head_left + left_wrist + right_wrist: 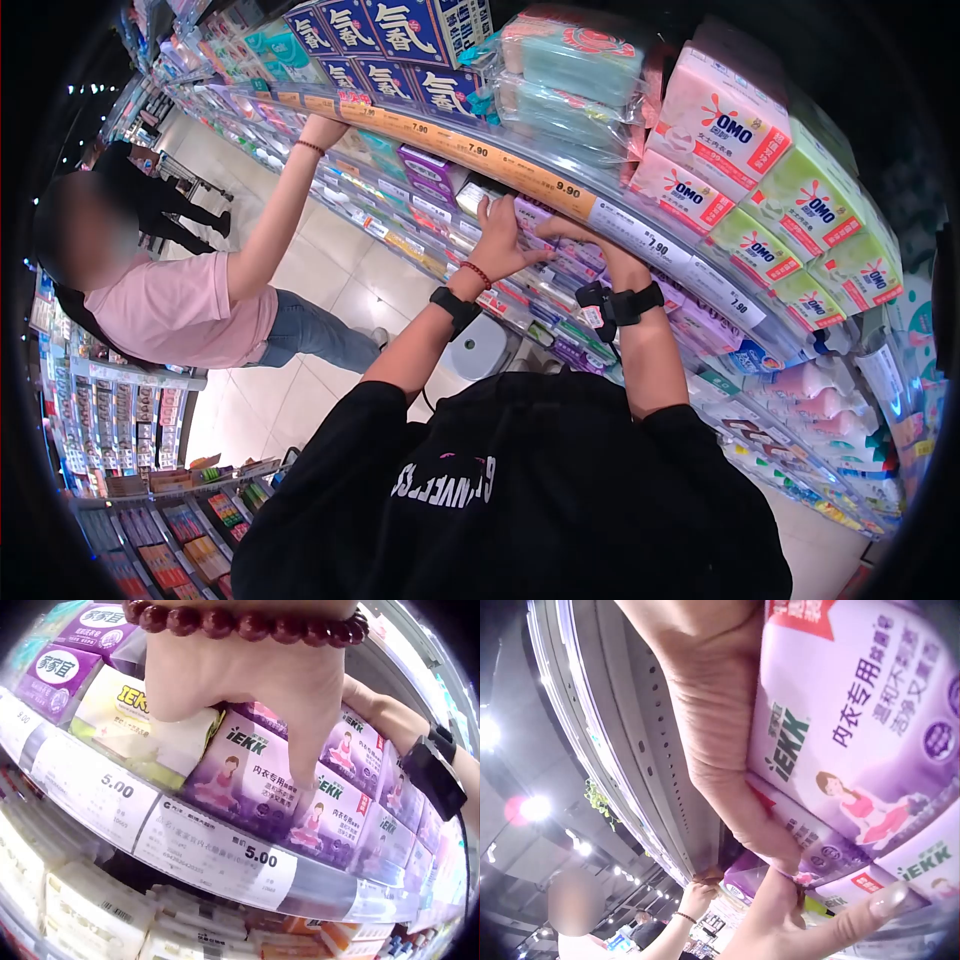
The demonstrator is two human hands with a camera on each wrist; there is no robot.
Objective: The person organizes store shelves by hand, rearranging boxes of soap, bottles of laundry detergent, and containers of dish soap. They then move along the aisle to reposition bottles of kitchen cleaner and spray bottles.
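Observation:
Both hands reach onto a shelf of stacked purple iEKK soap packs (328,821), under the shelf above. My left hand (498,248), wearing a beaded bracelet, lies over the front of the row. Its thumb points down along a purple pack's front; the other fingertips are hidden behind a yellow-and-white pack (139,733). From the right, my right hand (712,731) stretches over the purple packs, its long finger extended beside a large purple pack (847,742). The fingertip comes right by the left hand. A black wrist strap (638,304) sits on the right forearm.
Overhead, the upper shelf's price rail (520,170) borders the reach; OMO packs (720,125) and blue boxes (400,35) stand on it. A person in a pink shirt (185,305) reaches to the same shelving on the left. White packs (97,904) fill the shelf below.

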